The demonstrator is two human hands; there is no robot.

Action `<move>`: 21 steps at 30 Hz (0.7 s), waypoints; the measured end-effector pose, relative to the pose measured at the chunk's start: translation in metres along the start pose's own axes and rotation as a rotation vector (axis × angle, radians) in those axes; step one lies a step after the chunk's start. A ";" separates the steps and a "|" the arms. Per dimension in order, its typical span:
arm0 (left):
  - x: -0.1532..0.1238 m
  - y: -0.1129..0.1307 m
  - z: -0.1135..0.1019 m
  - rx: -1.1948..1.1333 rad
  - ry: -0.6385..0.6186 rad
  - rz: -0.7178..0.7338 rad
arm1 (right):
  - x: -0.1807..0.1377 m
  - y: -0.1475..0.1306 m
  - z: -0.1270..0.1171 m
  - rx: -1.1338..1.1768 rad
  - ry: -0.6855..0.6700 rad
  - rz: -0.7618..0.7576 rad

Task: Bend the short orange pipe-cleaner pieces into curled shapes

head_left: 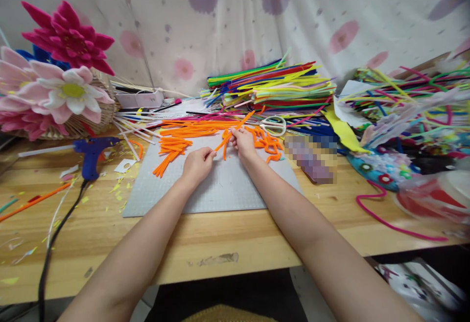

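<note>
Head view: both hands [198, 164] [243, 145] pinch orange pipe cleaner [235, 131]; mat [220, 190] front edge bare.

both arms outstretched, left hand [197, 164] and right hand [243, 145] fingers pinched.

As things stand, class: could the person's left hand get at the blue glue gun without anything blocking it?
Probably yes. The left hand is pinching an orange pipe cleaner, but the glue gun lies to its left on the wooden table, with only grey mat and paper scraps between.
</note>
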State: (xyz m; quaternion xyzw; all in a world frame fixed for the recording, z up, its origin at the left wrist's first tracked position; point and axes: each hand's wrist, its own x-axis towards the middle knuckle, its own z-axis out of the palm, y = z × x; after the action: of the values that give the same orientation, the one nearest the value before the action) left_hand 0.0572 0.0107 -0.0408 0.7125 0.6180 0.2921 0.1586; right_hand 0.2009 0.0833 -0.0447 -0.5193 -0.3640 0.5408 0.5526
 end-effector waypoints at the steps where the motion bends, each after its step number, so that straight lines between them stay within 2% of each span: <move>1: -0.001 0.003 0.000 0.044 0.003 0.025 | 0.000 -0.001 0.000 -0.004 0.030 0.001; 6: -0.004 0.017 0.004 0.229 0.002 0.119 | 0.001 -0.008 -0.006 0.049 0.111 0.014; 12: -0.003 0.019 0.007 0.259 -0.014 0.182 | 0.006 -0.015 -0.013 0.118 0.122 0.003; 17: -0.004 0.013 0.003 0.173 -0.012 0.142 | 0.006 -0.020 -0.014 0.120 0.058 -0.046; 21: -0.004 0.011 -0.001 0.016 -0.011 0.043 | 0.007 -0.024 -0.015 0.111 0.007 -0.066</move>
State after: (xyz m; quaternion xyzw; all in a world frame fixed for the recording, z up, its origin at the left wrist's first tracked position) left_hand 0.0651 0.0046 -0.0348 0.7285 0.6038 0.2868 0.1499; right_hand 0.2216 0.0899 -0.0260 -0.4773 -0.3486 0.5399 0.5993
